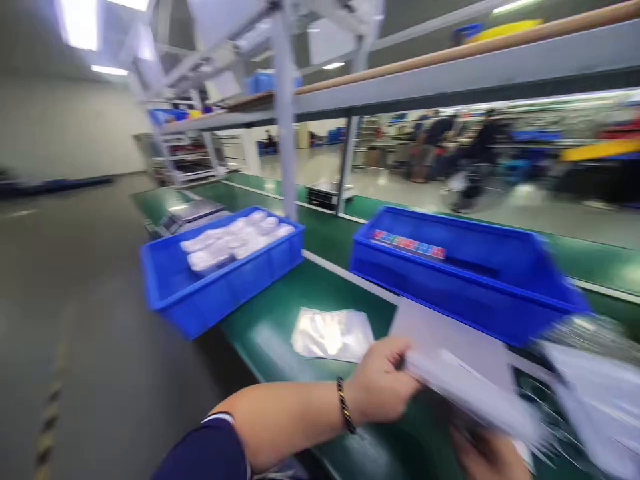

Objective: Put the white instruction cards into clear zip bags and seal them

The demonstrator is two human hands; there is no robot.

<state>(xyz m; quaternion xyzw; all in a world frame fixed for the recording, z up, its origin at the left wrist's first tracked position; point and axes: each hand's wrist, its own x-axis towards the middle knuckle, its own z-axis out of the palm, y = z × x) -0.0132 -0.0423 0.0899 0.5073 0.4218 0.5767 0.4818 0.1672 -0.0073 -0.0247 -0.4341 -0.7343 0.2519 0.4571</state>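
My left hand (383,381), with a black and gold bracelet at the wrist, is closed in a pinch on the near end of a whitish flat packet (475,393). Motion blurs the packet, and its contents cannot be made out. Low at the frame's bottom, my right hand (493,457) is close under the packet's far part; blur and the packet hide its fingers. A clear, shiny plastic bag (333,333) lies flat on the green bench just beyond my left hand. A pale sheet (450,333) lies beyond the packet.
A blue bin (225,283) with several white wrapped items stands at the left bench edge. Another blue bin (465,293) holds a row of small coloured pieces (407,245). Clear and white plastic bags (595,387) lie at right. A shelf post (285,120) rises behind.
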